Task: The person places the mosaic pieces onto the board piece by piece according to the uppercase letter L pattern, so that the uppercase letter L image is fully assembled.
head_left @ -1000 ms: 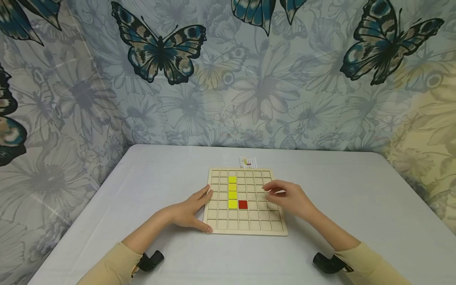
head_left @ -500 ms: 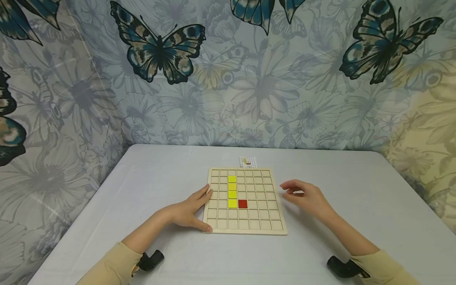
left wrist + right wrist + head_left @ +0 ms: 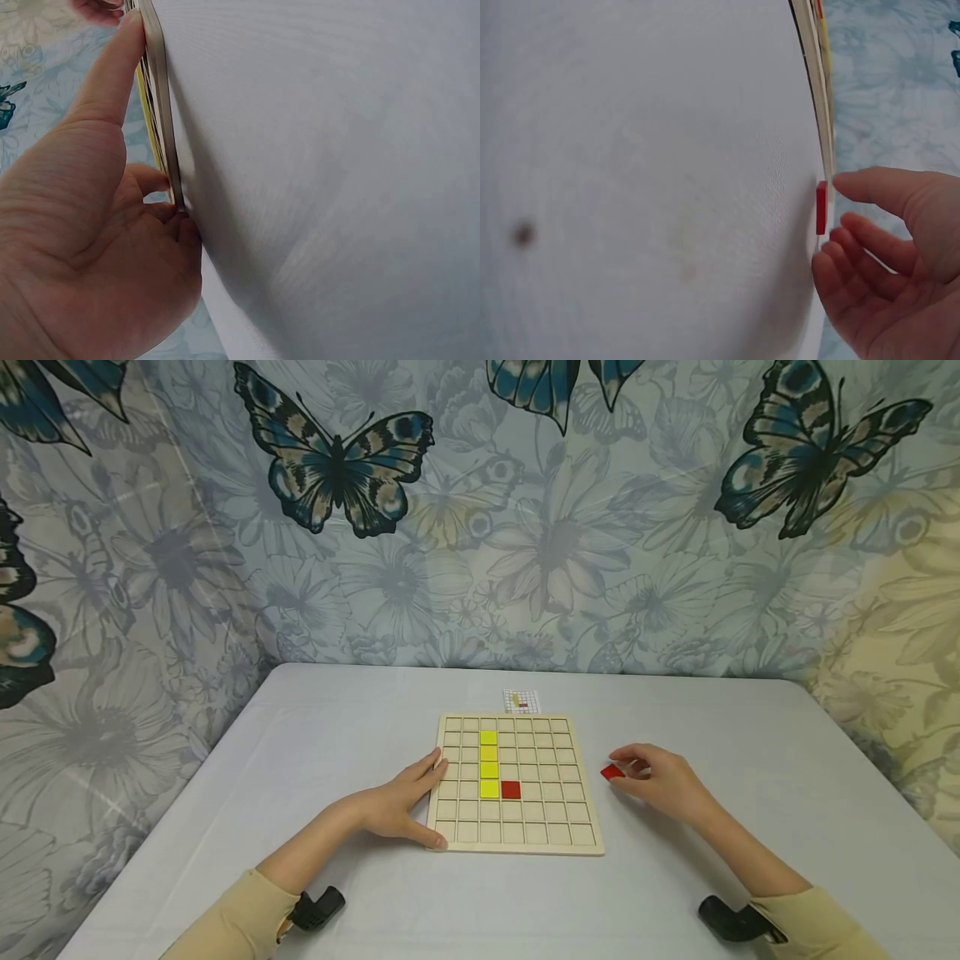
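Note:
A square wooden board (image 3: 514,835) with a grid lies on the white table. A column of yellow tiles (image 3: 489,763) stands in its grid, with a dark red tile (image 3: 512,790) beside the lowest one. My left hand (image 3: 402,797) rests along the board's left edge, fingers spread and thumb at the near corner. Right of the board, my right hand (image 3: 660,781) has its thumb and bent fingers right at a small red tile (image 3: 612,772). In the right wrist view this red tile (image 3: 821,208) sits edge-on by the thumb tip; I cannot tell whether it is pinched.
A small printed card (image 3: 521,702) with a coloured grid pattern lies just behind the board. The white-covered table (image 3: 360,893) ends at a wall (image 3: 480,585) printed with flowers and butterflies. Black cameras (image 3: 318,910) sit at both wrists.
My right hand has moved right, from over the board's right edge to the table beside it. The loose red tile now shows at its fingertips. My left hand and the board have stayed put.

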A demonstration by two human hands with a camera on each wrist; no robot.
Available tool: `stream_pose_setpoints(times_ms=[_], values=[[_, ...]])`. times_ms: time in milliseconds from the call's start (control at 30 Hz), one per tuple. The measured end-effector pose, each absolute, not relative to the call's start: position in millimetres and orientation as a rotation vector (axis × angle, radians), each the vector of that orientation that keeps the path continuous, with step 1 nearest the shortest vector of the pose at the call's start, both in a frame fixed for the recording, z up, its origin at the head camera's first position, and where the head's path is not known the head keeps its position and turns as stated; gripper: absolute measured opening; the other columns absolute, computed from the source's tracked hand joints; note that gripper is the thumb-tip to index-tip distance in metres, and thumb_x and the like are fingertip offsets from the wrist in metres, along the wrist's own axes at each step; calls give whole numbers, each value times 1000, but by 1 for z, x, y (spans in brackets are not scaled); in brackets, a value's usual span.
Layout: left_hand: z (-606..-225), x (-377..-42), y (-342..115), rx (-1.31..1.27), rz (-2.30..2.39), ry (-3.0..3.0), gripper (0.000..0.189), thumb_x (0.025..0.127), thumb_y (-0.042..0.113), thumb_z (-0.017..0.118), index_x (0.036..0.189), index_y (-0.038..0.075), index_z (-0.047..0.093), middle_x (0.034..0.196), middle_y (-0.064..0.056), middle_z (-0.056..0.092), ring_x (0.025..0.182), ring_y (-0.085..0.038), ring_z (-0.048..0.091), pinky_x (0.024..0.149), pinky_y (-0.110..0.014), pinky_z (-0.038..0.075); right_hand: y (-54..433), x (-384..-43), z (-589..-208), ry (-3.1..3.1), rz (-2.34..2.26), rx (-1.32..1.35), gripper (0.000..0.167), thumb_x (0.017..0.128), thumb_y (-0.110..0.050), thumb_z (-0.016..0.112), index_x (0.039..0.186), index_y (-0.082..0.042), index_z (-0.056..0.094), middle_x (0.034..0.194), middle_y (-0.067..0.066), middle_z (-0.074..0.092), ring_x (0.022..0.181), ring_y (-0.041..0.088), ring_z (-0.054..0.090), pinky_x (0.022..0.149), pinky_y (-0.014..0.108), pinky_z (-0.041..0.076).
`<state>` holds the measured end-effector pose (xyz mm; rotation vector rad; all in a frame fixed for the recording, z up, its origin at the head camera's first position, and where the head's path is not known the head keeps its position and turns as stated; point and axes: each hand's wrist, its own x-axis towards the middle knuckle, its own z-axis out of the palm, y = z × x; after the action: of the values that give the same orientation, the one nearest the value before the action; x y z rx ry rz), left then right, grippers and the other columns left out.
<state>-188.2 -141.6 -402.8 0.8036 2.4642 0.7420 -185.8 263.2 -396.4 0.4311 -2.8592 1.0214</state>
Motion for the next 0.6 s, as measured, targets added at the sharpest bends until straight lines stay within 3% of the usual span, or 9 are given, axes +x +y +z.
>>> stream_pose_setpoints(times_ms=[600], values=[[-404,-189,-142,800,737,2468,115,78,47,80,156,2,8,162,-15,-9,148,-32,-4,116,-50,14,267,-191,-400,-2915,991,376,29,82,-9,76,109,-2,69,95,4,67,85,18,60,66,25,50]])
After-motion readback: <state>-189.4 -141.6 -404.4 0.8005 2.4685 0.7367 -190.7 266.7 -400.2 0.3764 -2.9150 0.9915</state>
